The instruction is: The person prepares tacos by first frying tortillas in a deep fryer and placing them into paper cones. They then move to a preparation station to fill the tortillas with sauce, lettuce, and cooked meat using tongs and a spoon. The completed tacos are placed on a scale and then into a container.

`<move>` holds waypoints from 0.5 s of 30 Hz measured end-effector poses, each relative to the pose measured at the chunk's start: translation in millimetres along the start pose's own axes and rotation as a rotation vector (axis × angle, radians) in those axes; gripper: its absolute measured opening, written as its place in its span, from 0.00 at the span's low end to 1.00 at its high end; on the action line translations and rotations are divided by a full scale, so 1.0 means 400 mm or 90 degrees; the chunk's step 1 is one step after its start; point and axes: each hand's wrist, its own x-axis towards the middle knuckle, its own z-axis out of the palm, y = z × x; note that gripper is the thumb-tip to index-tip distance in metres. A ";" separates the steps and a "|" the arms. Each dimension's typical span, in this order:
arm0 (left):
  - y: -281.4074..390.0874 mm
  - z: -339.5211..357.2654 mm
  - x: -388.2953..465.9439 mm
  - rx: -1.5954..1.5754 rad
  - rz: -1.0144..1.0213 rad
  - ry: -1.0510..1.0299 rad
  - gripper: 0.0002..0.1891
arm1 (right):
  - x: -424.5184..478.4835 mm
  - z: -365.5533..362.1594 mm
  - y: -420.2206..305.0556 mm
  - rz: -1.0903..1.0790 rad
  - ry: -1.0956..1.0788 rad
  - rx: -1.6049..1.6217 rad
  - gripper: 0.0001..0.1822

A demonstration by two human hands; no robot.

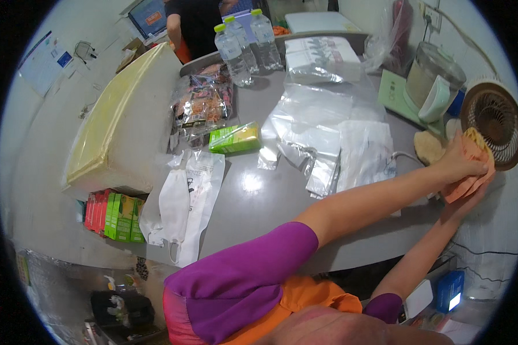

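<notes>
At the right end of the grey table (241, 207), both my hands are on a crumpled orange cloth (468, 181) with a yellowish part at its top. My left hand (451, 161) grips it from the upper left, thumb across the front. Below it, my right hand (468, 200) holds the lower edge, its fingers partly hidden by the cloth. A round brown fan (492, 125) with a slotted grille stands right behind the cloth; whether they touch, I cannot tell. Left of my hands lies a tan rounded object (428, 147).
Behind my hands is a glass jug (434, 82) with a white handle. Plastic bags (311, 116), a juice carton (234, 138), water bottles (234, 56), snack packets (203, 103), a white face mask (174, 207) and a foam box (129, 125) occupy the table. A person (196, 26) stands beyond.
</notes>
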 end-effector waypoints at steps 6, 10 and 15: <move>-0.028 -0.018 0.008 -0.053 -0.059 -0.003 0.52 | 0.001 -0.022 0.007 0.050 0.033 -0.035 0.34; -0.032 -0.006 0.013 -0.081 -0.079 -0.008 0.49 | 0.028 -0.071 0.012 0.087 0.039 -0.024 0.35; 0.014 -0.012 0.000 -0.095 -0.098 -0.032 0.53 | 0.023 -0.054 0.006 0.088 0.053 -0.017 0.33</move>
